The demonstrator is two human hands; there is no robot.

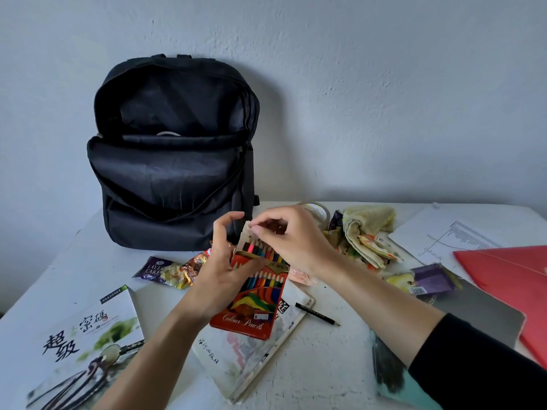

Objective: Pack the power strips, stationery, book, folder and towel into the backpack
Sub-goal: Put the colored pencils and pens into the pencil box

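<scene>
Red colour-pencil box [254, 294] gripped by my left hand [220, 261] on its 9 o'clock side, my right hand [291, 241] pinching its open top at 12 o'clock, coloured pencil ends exposed

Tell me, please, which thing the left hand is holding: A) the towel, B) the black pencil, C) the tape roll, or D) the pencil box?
D: the left hand grips the pencil box by its side, while the black pencil, tape roll and towel lie apart from it.
</scene>
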